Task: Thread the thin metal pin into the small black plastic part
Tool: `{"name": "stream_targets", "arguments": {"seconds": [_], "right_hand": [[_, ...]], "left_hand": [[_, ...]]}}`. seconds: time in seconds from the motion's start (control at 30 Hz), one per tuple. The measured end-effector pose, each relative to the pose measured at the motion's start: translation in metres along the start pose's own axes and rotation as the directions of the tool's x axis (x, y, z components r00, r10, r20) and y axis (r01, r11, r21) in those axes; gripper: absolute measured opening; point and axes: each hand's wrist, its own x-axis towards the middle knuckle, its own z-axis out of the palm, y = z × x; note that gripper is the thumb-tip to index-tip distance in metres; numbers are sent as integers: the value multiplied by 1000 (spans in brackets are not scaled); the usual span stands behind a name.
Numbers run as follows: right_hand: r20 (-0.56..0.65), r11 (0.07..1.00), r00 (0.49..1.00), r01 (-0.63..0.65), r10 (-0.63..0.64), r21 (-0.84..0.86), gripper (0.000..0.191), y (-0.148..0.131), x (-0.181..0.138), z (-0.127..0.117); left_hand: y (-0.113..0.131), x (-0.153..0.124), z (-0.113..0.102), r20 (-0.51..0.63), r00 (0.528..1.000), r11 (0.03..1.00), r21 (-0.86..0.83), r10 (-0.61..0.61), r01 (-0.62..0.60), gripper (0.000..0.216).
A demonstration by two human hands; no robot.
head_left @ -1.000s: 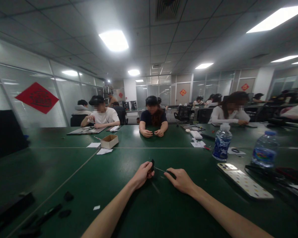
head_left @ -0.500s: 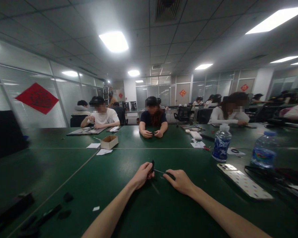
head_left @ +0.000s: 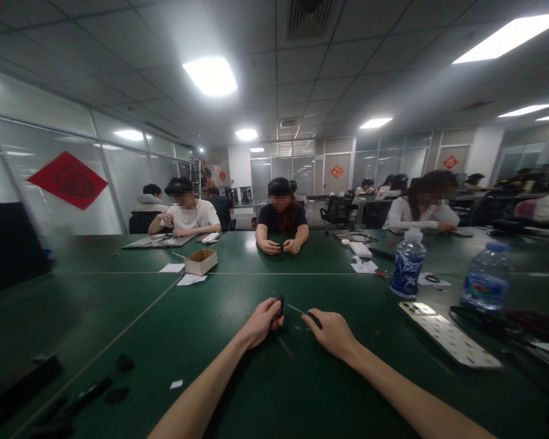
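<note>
My left hand [head_left: 264,321] is closed on a small black part [head_left: 280,306], gripped between thumb and fingers above the green table [head_left: 201,341]. What kind of part it is I cannot make out. A screwdriver [head_left: 314,319] with a black handle and a thin metal shaft is in my right hand [head_left: 333,332], fingers wrapped round the handle. Its shaft points left toward the black part, and a small gap separates the tip from it.
Loose black pieces [head_left: 116,395] and a white scrap [head_left: 176,384] lie at left front. A small open box [head_left: 201,262] stands beyond. On the right are a phone [head_left: 448,335], two bottles [head_left: 408,265] and dark cables [head_left: 521,329]. Co-workers [head_left: 281,213] sit opposite.
The screwdriver tip has come away from the black part, and its shaft now slants upward to the left. My right hand has shifted slightly right; the left hand has turned the part a little.
</note>
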Motion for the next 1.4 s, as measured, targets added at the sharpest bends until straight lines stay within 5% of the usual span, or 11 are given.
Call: {"name": "stream_targets", "arguments": {"seconds": [0.13, 0.4, 1.0, 1.27, 1.4], "right_hand": [[-9, 973, 988, -151, 154, 173, 45, 6, 3, -2], [94, 994, 990, 101, -105, 46, 41, -6, -4, -6], [53, 995, 995, 92, -90, -47, 39, -4, -3, -1], [12, 981, 983, -183, 182, 72, 42, 5, 4, -2], [62, 998, 998, -2, -2, 60, 40, 1, 1, -4]], "left_hand": [[0, -2, 0, 11, 1000, 1000, 6, -10, 10, 39], [-3, 3, 1, -57, 998, 1000, -14, 0, 0, 43], [-1, 2, 1, -55, 998, 1000, 20, 10, -9, 41], [1, -1, 1, -10, 1000, 1000, -2, -2, 2, 44], [-1, 1, 1, -26, 1000, 1000, -17, 3, -3, 44]]}}
